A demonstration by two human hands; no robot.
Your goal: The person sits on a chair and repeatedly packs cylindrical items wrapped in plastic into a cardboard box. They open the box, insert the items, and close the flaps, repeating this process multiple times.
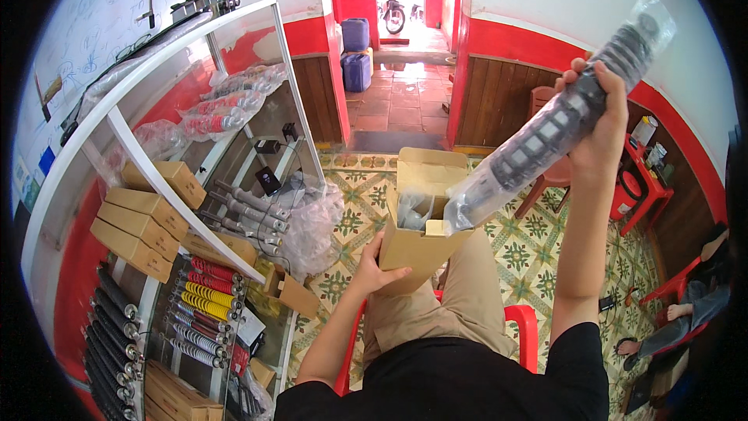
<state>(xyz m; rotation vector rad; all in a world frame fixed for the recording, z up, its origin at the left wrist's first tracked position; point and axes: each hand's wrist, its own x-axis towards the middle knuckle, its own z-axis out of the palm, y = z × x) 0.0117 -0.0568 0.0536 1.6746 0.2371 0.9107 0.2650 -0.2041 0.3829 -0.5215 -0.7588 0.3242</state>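
A: What is the biggest thing near the person?

B: The glass display case (156, 109) at the left, with a white frame. Inside lie brown cartons and shock absorbers with red, yellow and black coil springs (204, 304).

A: And in the hands?

B: The right hand (596, 121) is raised and its fingers are wrapped closed around a black shock absorber (561, 121) in a clear, crinkled plastic bag. It is long and round and it slants down to the open top of a tall cardboard box (421, 218).

A: Is its lower end inside the box?

B: It seems to be just at the opening; I cannot tell if it is inside.

A: Who holds the box?

B: The left hand (376, 269) grips its lower side, thumb in front, above the lap. The person sits on a red plastic chair (526, 327).
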